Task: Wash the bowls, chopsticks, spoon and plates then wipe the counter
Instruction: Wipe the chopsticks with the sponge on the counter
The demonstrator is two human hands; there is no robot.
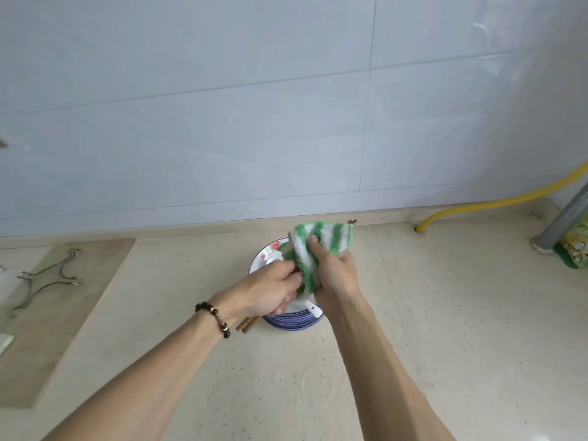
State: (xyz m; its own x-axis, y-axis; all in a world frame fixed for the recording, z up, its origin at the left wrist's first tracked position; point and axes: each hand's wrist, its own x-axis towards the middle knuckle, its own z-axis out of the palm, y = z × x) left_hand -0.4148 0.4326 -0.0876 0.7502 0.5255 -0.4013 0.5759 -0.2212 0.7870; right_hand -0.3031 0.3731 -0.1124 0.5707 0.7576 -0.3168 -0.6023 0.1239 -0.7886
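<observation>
A stack of blue-rimmed bowls and plates (286, 321) sits on the beige counter (429, 313), the top one white with a red flower print. Brown chopsticks (246, 324) lie across the stack; their ends stick out at the front left and at the back near the wall. A white spoon handle (310, 305) pokes out over the front rim. My right hand (334, 270) grips a green and white striped cloth (313, 246) above the dishes. My left hand (273, 289) pinches the cloth's lower part; what else it holds is hidden.
A metal wire rack (47, 281) lies on a darker panel at the left. A yellow hose (496, 202) comes out of a hole in the counter at the back right, next to a grey pipe (563, 214) and a green packet (574, 246). The tiled wall stands close behind.
</observation>
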